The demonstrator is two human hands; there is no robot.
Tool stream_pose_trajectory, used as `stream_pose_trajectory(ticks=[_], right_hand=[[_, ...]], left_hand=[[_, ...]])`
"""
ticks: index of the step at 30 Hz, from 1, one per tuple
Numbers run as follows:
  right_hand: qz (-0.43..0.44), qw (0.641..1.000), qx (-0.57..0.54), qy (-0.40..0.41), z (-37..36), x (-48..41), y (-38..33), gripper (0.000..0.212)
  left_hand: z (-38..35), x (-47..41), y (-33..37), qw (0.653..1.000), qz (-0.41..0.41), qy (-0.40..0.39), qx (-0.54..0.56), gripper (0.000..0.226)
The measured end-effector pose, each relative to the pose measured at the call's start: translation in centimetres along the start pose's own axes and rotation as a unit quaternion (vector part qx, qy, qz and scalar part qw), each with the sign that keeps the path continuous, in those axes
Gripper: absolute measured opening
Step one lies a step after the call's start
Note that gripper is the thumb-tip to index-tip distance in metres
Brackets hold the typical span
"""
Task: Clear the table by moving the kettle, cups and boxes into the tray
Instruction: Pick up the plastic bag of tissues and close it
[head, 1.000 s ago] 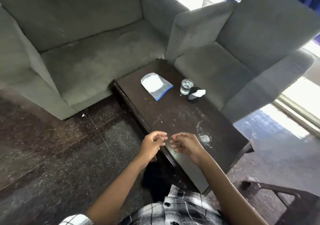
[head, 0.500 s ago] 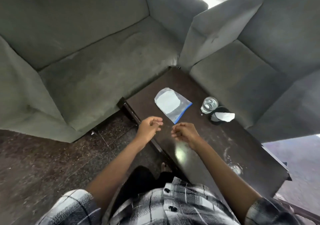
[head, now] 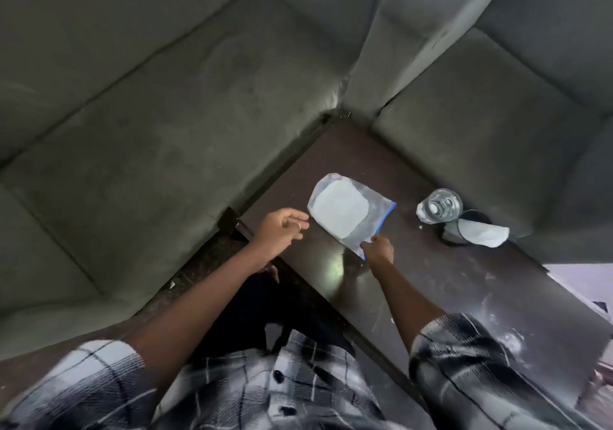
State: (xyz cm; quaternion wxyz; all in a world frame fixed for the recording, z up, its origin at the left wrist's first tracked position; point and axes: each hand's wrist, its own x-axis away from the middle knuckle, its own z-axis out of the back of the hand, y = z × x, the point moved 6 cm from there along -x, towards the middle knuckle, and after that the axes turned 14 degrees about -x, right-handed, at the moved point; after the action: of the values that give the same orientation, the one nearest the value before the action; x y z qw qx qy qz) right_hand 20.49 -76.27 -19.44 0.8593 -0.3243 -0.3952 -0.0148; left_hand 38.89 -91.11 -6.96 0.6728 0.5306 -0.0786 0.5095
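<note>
A clear zip bag (head: 341,214) with a white flat pad inside and a blue edge lies on the dark table (head: 431,283). My right hand (head: 378,249) pinches the bag's near corner at the blue edge. My left hand (head: 282,234) hovers just left of the bag, fingers loosely curled and apart, holding nothing. A glass of water (head: 439,205) stands to the right of the bag. Beside it sits a small black cup (head: 477,219) with a white paper (head: 481,235) lying over it. No kettle, box or tray is in view.
Grey sofas surround the table: one (head: 166,114) on the left and behind, one (head: 497,114) on the right. Dark stone floor (head: 199,270) shows between the left sofa and the table's edge. White smears (head: 510,340) mark the near right tabletop.
The camera leaned forward and down over the table. Both hands moved from the near table edge out to the bag, and the right hand took hold of its near corner.
</note>
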Motion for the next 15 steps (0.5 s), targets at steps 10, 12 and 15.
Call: stream_pose_trajectory(ticks=[10,12,15], right_hand=[[-0.178,0.967,-0.088,0.159,-2.8,-3.8,2.0,0.039],[-0.160,0.972,-0.098,0.144,-2.6,-3.9,1.8,0.035],[-0.106,0.983,-0.076,0.131,-1.9,-3.0,0.7,0.033]], left_hand=[[2.6,-4.8,-3.2,0.997,0.000,-0.062,-0.039,0.025],[3.3,-5.1,-2.6,0.997,-0.010,-0.065,-0.049,0.026],[3.9,-4.6,-1.1,0.995,-0.023,-0.076,-0.061,0.028]])
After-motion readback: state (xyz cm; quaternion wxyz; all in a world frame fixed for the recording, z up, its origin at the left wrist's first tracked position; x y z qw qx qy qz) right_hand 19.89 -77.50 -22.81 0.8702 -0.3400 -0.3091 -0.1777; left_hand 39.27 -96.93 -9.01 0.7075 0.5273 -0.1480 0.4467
